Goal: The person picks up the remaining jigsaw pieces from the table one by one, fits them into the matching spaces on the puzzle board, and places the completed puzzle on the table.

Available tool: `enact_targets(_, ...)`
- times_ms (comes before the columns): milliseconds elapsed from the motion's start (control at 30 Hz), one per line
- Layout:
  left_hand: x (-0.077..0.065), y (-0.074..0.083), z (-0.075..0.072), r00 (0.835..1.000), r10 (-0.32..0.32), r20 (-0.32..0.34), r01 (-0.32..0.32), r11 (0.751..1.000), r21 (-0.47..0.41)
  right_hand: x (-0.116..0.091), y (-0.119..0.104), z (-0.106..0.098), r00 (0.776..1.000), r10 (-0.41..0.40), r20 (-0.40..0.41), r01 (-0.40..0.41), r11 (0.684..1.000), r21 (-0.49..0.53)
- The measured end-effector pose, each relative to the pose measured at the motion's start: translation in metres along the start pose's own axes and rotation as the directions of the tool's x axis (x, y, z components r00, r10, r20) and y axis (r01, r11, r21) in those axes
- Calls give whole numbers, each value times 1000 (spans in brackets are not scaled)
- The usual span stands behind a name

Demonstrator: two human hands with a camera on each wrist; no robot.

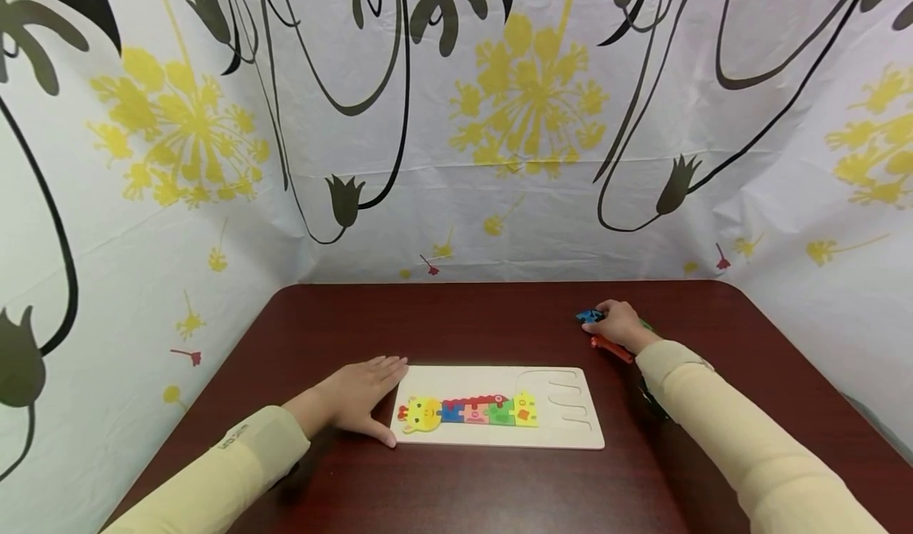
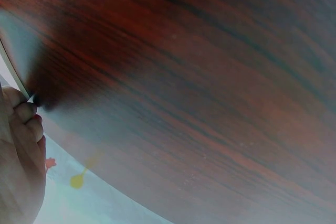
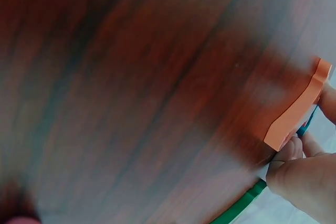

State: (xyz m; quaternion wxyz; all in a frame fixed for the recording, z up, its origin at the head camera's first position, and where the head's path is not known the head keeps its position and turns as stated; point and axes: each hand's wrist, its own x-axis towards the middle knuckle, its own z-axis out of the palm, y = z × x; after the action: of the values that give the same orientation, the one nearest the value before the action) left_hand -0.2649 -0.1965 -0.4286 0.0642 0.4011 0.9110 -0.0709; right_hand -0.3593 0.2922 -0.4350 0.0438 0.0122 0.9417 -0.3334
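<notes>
A pale wooden puzzle board (image 1: 471, 436) lies on the table, with a giraffe of joined coloured pieces (image 1: 474, 412) in it. Empty leg-shaped outlines show at the board's right end. My left hand (image 1: 364, 395) rests at the board's left edge, fingers stretched out. Toward the back right, my right hand (image 1: 619, 326) pinches a blue puzzle piece (image 1: 589, 316) between thumb and fingers. Just below that hand lies a red-orange puzzle piece (image 1: 611, 349), seen larger in the right wrist view as an orange strip (image 3: 299, 109). A green piece (image 3: 240, 203) is partly hidden behind the hand.
The dark red-brown table (image 1: 428, 320) has rounded back corners. A white curtain (image 1: 456, 233) with yellow and grey plant prints surrounds it behind and at the sides. My right forearm (image 1: 742, 439) crosses the table's right part.
</notes>
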Motion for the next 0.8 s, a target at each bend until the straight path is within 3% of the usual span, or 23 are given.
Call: enact_targets(800,1,0,2,1000,10,-18,-9,1000,25,-3,-2,-3,1000,20,3,-20,1000,21)
